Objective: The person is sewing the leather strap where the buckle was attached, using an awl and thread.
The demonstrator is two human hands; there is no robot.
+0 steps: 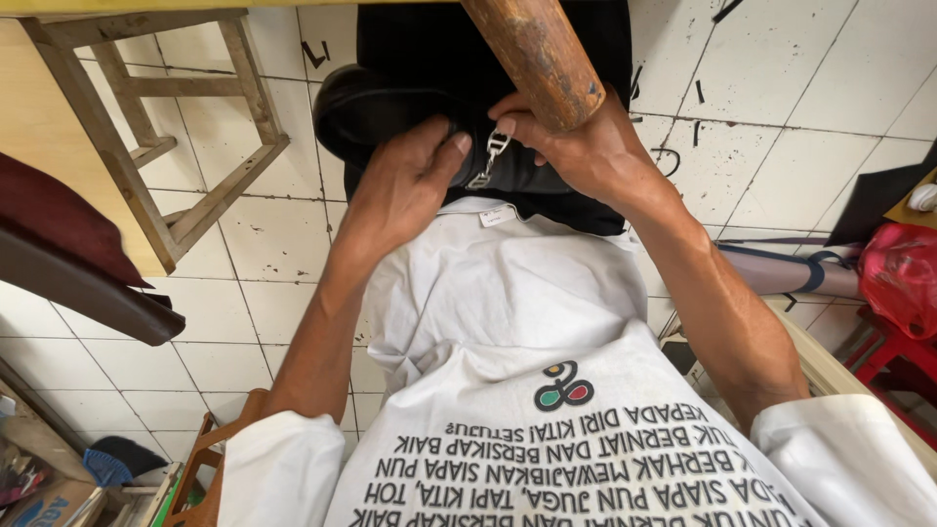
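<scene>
Looking down from the head camera, both hands meet on a black shoe (390, 112) that lies in the lap, above the white shirt (508, 293). The left hand (400, 185) lies flat on the shoe, its fingers (444, 146) together and pressed on the dark upper; the thumb is hidden under the palm. The right hand (576, 146) holds the shoe from the other side, its fingers curled around the upper near a small metal buckle (488, 156). The fingertips of this hand are mostly covered by a brown wooden post (537, 54), which crosses in front and is cut off by the top edge, so I cannot tell how tight the grip is. The far part of the shoe melts into black cloth behind it, and its outline is hard to make out. At the left stands a wooden stool (166, 137) on the white tiled floor (781, 117), only partly in view. At the right edge a red plastic bag (903, 273) is cut off by the frame.
</scene>
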